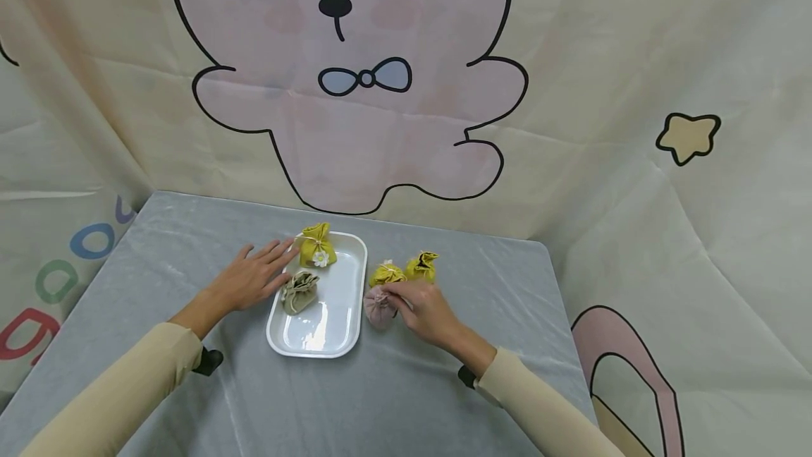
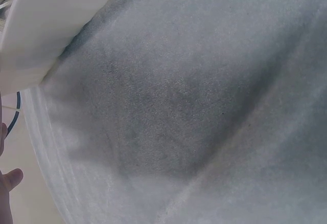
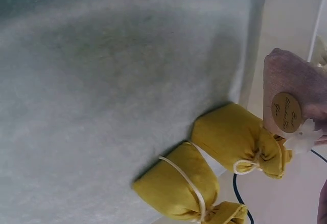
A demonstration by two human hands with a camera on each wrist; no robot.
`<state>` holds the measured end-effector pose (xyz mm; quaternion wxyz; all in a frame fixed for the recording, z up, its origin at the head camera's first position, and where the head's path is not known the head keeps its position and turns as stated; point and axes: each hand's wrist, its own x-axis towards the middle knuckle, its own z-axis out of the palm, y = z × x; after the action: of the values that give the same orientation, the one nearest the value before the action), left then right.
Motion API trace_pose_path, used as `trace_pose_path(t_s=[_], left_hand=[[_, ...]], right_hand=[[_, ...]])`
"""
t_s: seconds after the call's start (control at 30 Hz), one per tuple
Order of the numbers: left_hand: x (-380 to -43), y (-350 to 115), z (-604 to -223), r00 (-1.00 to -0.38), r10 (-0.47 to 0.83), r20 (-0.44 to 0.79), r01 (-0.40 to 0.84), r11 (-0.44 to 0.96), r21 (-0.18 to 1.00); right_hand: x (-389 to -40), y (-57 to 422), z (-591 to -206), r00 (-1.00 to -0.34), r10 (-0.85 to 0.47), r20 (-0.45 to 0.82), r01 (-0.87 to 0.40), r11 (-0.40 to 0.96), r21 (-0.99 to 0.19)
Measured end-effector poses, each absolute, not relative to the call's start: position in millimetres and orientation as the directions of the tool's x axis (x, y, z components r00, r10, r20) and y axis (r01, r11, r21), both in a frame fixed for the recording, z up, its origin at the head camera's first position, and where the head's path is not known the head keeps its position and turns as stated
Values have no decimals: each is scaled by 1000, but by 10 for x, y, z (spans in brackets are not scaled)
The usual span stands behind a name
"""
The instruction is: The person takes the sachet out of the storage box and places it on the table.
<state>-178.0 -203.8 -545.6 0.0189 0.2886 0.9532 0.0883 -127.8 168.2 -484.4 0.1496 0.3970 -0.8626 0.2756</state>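
The right hand (image 1: 423, 312) pinches the pink pouch (image 1: 378, 309) just right of the tray (image 1: 345, 288), near two yellow pouches (image 1: 421, 266), while the left hand (image 1: 252, 279), fingers outstretched and grasping nothing, lies at the tray's left rim.

1. the tray (image 1: 339, 333) is set on the table (image 1: 406, 400), by which it is surrounded on all sides.
2. in the tray's far left corner, the first pouch (image 1: 311, 252) is placed.
3. against the tray's left side, about midway along, the second pouch (image 1: 299, 295) is set.
4. just beside the tray's right rim, the third pouch (image 1: 379, 309) is pinched by the right hand (image 1: 423, 312).
5. to the tray's right, level with its far half, the fourth pouch (image 1: 387, 273) is found; farther right, the fifth pouch (image 1: 419, 268).
6. at the tray's left rim, the left hand (image 1: 255, 279) is placed.
7. behind the tray, past the table, a curtain (image 1: 368, 147) is hung.
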Motion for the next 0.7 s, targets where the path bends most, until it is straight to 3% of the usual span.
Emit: trace_pose_path(t_s=[0.4, 0.7], left_hand=[[-1784, -2045, -5492, -834, 550, 53, 548, 811, 205], [-1783, -2042, -5459, -841, 540, -15, 528, 828, 189]], right_hand=[[-1245, 1641, -5022, -657, -615, 435, -754, 530, -388], [-1250, 1645, -5161, -702, -596, 389, -711, 563, -421]])
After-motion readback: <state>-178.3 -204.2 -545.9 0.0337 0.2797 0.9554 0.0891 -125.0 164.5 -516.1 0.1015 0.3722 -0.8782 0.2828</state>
